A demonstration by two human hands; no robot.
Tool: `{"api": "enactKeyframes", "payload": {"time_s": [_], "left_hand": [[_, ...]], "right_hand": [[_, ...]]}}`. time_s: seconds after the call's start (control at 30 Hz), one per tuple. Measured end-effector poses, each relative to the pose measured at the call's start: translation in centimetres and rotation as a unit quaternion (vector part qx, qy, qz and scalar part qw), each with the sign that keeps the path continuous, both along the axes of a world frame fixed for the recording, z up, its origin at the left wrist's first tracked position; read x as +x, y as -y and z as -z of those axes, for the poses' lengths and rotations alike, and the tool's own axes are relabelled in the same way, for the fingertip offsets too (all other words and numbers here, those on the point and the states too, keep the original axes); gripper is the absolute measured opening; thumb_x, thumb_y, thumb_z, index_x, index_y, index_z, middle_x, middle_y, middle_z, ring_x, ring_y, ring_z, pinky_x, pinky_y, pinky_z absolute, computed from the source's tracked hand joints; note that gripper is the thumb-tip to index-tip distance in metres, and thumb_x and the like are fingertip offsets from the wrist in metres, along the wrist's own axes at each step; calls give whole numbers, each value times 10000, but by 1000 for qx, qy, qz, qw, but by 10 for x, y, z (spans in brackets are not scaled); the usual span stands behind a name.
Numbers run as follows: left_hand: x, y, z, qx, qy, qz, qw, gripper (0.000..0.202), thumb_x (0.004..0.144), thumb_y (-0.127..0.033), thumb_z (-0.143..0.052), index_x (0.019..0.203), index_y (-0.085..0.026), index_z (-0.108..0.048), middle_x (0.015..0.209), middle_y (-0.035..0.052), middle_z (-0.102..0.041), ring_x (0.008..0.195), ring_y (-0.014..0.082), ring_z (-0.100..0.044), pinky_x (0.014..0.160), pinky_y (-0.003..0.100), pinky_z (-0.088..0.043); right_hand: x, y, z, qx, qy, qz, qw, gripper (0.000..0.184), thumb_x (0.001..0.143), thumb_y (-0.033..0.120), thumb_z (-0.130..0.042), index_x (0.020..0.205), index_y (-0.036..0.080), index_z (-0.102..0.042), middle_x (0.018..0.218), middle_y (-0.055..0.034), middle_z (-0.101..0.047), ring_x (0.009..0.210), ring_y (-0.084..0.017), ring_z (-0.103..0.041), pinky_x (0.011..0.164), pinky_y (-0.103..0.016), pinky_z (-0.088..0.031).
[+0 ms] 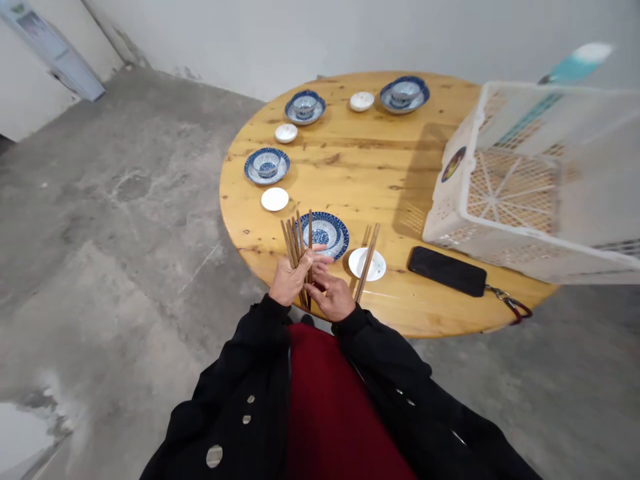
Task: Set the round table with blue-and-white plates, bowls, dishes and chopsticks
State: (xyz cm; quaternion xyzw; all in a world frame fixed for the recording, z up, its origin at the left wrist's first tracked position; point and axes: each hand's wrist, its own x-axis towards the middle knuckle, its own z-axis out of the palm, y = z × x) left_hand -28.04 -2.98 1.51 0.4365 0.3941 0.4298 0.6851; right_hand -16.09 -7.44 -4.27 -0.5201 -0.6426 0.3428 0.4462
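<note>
My left hand (289,279) is closed round a bundle of several brown chopsticks (291,241), their tips fanned out and pointing away from me. Close beside it, my right hand (334,297) has its fingers on one chopstick (310,230) at the right side of the bundle. Behind the hands sits a blue-and-white plate (341,230) with a bowl (325,233) on it, partly covered by fingers and chopsticks. Just right of my right hand, a pair of chopsticks (371,257) rests across a small white dish (380,266).
On the round wooden table (345,173), more plates with bowls (267,165) and small white dishes (275,199) line the left and far edge. A white plastic crate (450,207) stands at the right, a black phone (447,270) with a strap (511,303) before it.
</note>
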Motion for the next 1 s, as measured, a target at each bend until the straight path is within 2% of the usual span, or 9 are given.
{"api": "enactKeyframes", "payload": {"time_s": [0.1,0.23,0.37,0.43,0.57,0.67,0.73,0.83,1.0], "left_hand": [[-5,-1,2,13,17,-4,1000,535,797,-611,-708,1070,-152,-737,939,124,-768,965,250,-729,821,327,-577],[-19,-14,3,46,38,-80,995,628,782,-693,-667,1129,-170,-703,1112,150,-741,1158,314,-670,901,406,-578],[-54,-38,1,85,41,-149,984,667,837,-739,-548,1166,-170,-662,1209,154,-702,1219,353,-634,972,538,-541],[-80,-50,1,91,39,-178,979,660,849,-734,-538,1156,-160,-650,1200,160,-699,1225,358,-630,1000,558,-519],[-140,-64,7,76,31,-212,974,664,852,-728,-542,1168,-151,-635,1179,163,-706,1232,345,-627,1050,533,-489],[-185,-69,18,67,23,-226,972,625,865,-715,-537,1152,-171,-650,1137,137,-731,1204,320,-650,1050,506,-495],[-209,-73,27,58,22,-236,970,601,863,-705,-552,1136,-182,-663,1116,131,-741,1184,308,-664,1044,483,-504],[-232,-79,37,38,24,-245,969,603,846,-707,-576,1120,-178,-674,1097,140,-748,1143,295,-686,1019,447,-524],[-244,-91,40,10,27,-226,974,591,852,-685,-586,1105,-160,-685,1070,159,-754,1055,275,-723,958,407,-557]], "right_hand": [[-1,-6,0,-21,12,-30,999,290,905,404,-537,708,212,-629,682,-61,-612,636,-208,-563,650,-342,-456],[-5,-17,0,-59,-20,-8,998,308,886,445,-587,735,192,-679,686,-42,-608,653,-184,-553,659,-323,-461],[-14,-39,5,-99,-103,47,989,346,837,518,-646,850,185,-740,787,-42,-660,727,-192,-594,693,-333,-512],[-22,-52,9,-90,-124,79,985,364,826,527,-655,907,187,-755,831,-47,-673,741,-191,-603,705,-342,-526],[-47,-75,20,-57,-80,132,986,358,850,515,-619,922,192,-757,857,-60,-687,816,-214,-632,750,-358,-536],[-70,-85,33,-34,-30,163,986,348,876,494,-585,919,192,-751,928,-83,-705,964,-250,-646,847,-373,-533],[-85,-89,44,-25,-14,185,982,342,883,479,-575,929,188,-747,963,-96,-709,986,-255,-652,876,-374,-530],[-102,-92,62,-14,-9,211,977,333,877,458,-579,931,173,-742,975,-113,-711,967,-250,-665,874,-364,-535],[-117,-99,79,-38,36,223,973,328,880,438,-548,914,169,-731,925,-107,-708,924,-231,-672,841,-337,-537]]}}
